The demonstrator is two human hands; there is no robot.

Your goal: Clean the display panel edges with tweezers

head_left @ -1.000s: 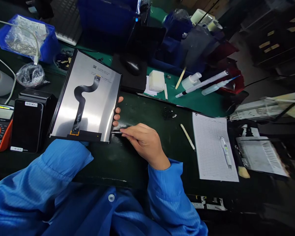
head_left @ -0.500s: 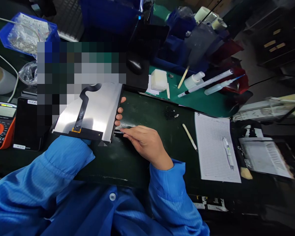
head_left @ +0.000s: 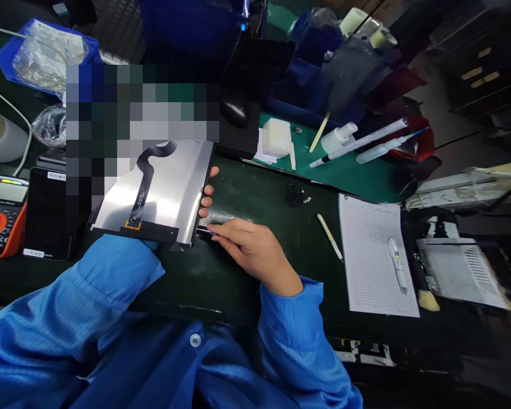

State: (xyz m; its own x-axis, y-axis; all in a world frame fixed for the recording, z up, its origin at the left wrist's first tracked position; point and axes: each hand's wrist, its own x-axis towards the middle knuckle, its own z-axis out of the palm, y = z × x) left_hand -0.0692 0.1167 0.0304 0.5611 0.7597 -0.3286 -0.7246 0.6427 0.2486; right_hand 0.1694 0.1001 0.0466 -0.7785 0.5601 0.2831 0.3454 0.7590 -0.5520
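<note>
Right hand point(head_left: 255, 255): its fingers point(head_left: 232, 230) are closed in a pinch on a slim pointed tool point(head_left: 202, 230), the exact type too small to confirm. The tool's tip sits at the lower right edge of a display panel point(head_left: 174, 184), near the bottom corner.

Left hand point(head_left: 206, 196): mostly hidden beneath the panel, with only its curled fingertips showing around the right edge, gripping the panel from below. Its blue cuff point(head_left: 119, 272) lies at the panel's lower edge.

Panel position: held tilted just above the dark workbench point(head_left: 238, 295), left of frame centre, silver back facing up. A black flex cable point(head_left: 142, 162) snakes down that back to a gold-edged connector point(head_left: 132, 225) at the dark lower strip. The panel's upper left portion is pixelated and cannot be assessed.

Step in hand, by judgement: edge work at the panel's lower right side, with the left hand acting as the holding fixture. Further work at this edge calls for a firm support and a shallow, controlled tool angle, keeping the tip clear of the flex cable.

Surroundings: a multimeter point(head_left: 4, 213) and a black phone point(head_left: 46, 213) lie at left. A lined sheet point(head_left: 377, 261) with a pen point(head_left: 398, 266) lies at right, and a white foam block point(head_left: 276, 137) sits on a green mat point(head_left: 281, 156) at upper centre.
</note>
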